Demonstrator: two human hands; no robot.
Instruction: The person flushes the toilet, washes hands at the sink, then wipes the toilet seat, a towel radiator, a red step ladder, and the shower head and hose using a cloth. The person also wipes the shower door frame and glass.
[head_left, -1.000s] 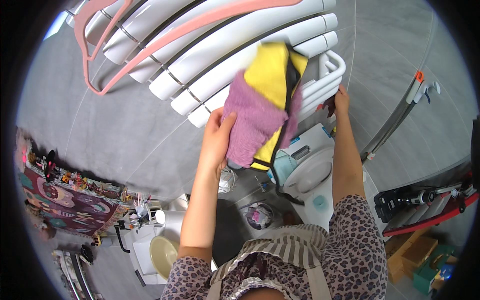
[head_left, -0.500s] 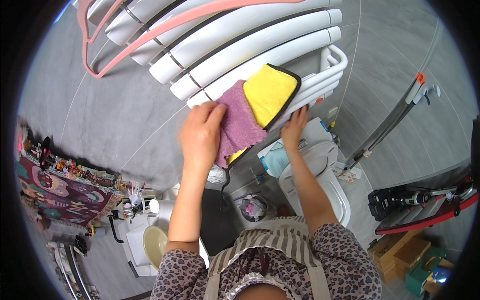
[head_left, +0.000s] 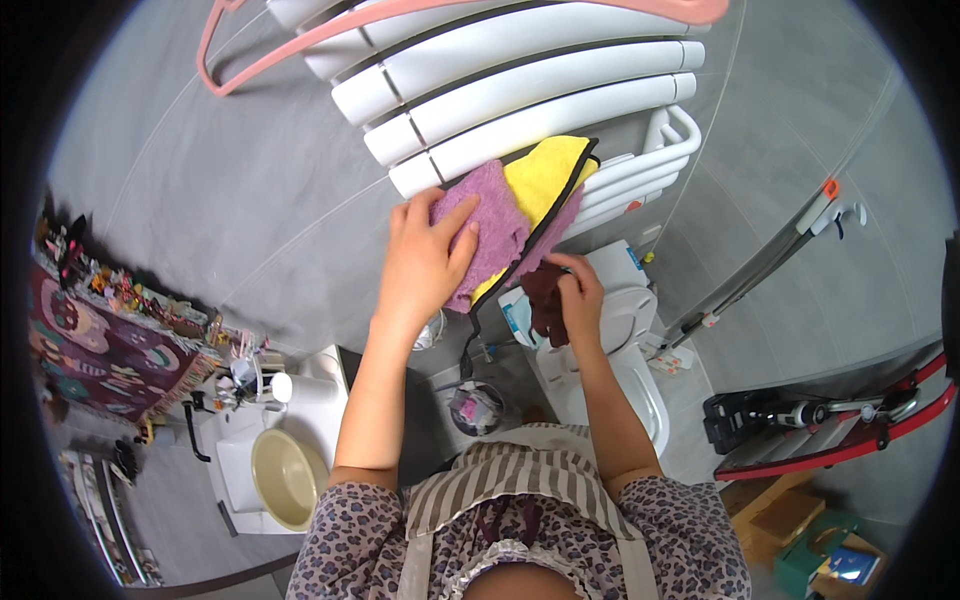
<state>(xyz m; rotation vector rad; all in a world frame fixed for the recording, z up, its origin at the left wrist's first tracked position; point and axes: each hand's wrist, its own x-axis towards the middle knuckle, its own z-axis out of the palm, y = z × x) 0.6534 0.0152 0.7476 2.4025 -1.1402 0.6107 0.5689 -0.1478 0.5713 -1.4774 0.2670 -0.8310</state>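
My left hand [head_left: 425, 255] grips the left edge of a fluffy purple cloth [head_left: 490, 210], its fingers bent over the fabric. Behind and beside it hangs a yellow cloth [head_left: 545, 180] with black trim, over the lower end of the white towel radiator. More purple fabric shows below the black trim. My right hand [head_left: 582, 300], lower and to the right, is closed on a bunched dark maroon cloth [head_left: 545, 305] that dangles in front of the toilet. Part of that cloth is hidden by my fingers.
White radiator bars [head_left: 540, 115] fill the top, with a pink hanger [head_left: 300, 45] across them. Below are a toilet [head_left: 635, 380] and a bin [head_left: 477, 408]. A beige basin [head_left: 290, 480] sits by the sink at left; a red-edged rack [head_left: 830, 455] stands at right.
My right hand has come down and back from the radiator's lower bars, now with the maroon cloth in it. The purple and yellow cloths have shifted and folded. The view has tilted slightly.
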